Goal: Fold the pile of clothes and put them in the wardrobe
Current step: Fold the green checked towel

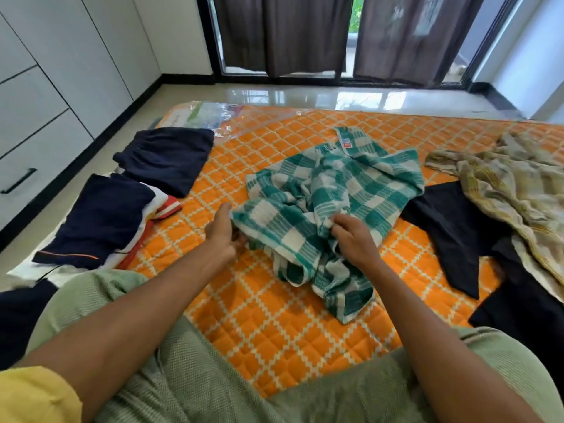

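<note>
Both hands' fingers [337,222] curl, pinching the checked cloth [329,190].

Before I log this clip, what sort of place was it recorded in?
Most likely a bedroom at home: an orange quilted mattress lies on the glossy tiled floor, white built-in wardrobe cabinets line the left wall, and dark brown curtains hang over a glass door.
</note>
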